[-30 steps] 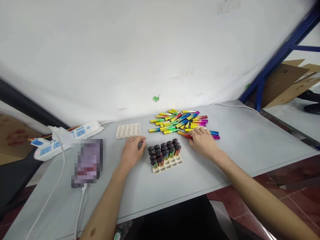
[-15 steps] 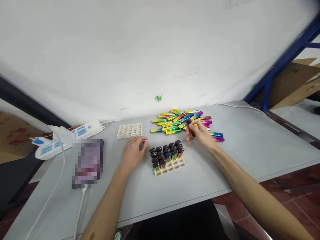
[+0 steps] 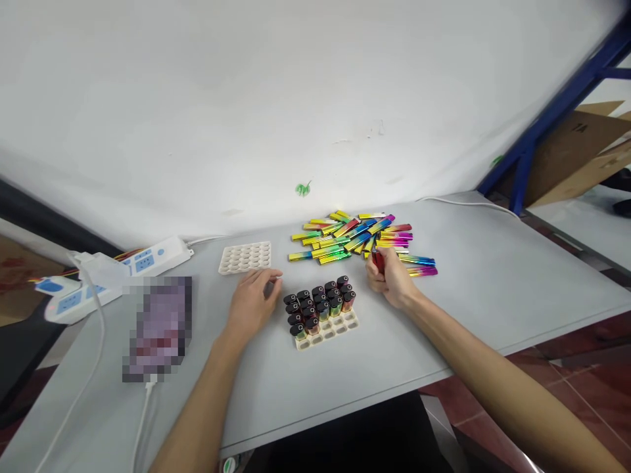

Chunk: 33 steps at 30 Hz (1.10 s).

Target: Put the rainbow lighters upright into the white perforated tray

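My left hand (image 3: 254, 301) rests on the table, fingers loosely stretched out and thumb apart. A dark patch shows between thumb and forefinger; I cannot tell whether it is shadow or an object. My right hand (image 3: 391, 277) is closed around a small shiny red tube (image 3: 378, 261), mostly covered by the fingers. Between the hands stands a cream tray (image 3: 329, 334), its rear and left slots filled with upright, shiny coloured tubes with black tops (image 3: 322, 307). Just beyond the right hand lies a loose pile of metallic multicoloured tubes (image 3: 335, 249).
A second cream tray (image 3: 245, 257) with bare slots lies behind my left hand. At the left are a blurred-out purple device (image 3: 160, 325) on a white cable and a white power strip (image 3: 148, 261). A wall rises behind the table; a blue frame (image 3: 522, 164) and cardboard boxes (image 3: 576, 154) stand right.
My right hand has turned and closed further around the red tube, hiding more of it. The left hand keeps its place by the tray. The view has shifted slightly.
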{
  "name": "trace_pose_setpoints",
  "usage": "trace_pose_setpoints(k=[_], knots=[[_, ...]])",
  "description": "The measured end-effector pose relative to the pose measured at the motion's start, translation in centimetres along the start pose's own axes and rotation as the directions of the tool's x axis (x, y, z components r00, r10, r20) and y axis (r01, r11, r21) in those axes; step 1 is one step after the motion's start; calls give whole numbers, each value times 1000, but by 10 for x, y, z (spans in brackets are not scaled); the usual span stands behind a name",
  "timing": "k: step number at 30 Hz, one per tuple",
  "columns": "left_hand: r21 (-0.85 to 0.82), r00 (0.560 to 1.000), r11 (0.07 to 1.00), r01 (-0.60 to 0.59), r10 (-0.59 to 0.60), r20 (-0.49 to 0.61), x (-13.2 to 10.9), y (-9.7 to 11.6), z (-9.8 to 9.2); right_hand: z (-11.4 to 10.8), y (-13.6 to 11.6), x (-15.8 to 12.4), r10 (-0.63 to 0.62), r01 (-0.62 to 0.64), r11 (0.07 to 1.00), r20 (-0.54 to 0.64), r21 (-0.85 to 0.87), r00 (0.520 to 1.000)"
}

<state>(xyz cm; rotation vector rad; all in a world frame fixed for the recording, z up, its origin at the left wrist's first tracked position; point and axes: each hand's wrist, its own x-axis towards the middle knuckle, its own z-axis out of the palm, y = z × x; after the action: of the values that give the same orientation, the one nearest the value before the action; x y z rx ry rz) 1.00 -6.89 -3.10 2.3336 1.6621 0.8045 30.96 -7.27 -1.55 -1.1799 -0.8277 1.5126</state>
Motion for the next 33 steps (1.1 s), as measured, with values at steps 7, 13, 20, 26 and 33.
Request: trace_pose_setpoints(k=[7, 13, 20, 26, 33], knots=[[6, 1000, 1000, 5, -5, -2, 0, 0, -2, 3, -4, -3, 13, -13, 1000, 1, 6, 1000], [7, 1000, 1000, 9, -9, -1, 1, 2, -2, 4, -3, -3, 18, -19, 1000, -32, -17, 999], [8, 1000, 1000, 21, -21, 4, 0, 2, -3, 5, -2, -2, -1, -1, 1000, -60, -24, 998], [4, 1000, 1000, 23, -23, 11, 0, 3, -3, 6, -2, -3, -2, -2, 998, -61, -69, 998], [0, 999, 999, 35, -35, 13, 0, 3, -3, 2, 4, -1, -77, 76, 990, -9, -119, 997]])
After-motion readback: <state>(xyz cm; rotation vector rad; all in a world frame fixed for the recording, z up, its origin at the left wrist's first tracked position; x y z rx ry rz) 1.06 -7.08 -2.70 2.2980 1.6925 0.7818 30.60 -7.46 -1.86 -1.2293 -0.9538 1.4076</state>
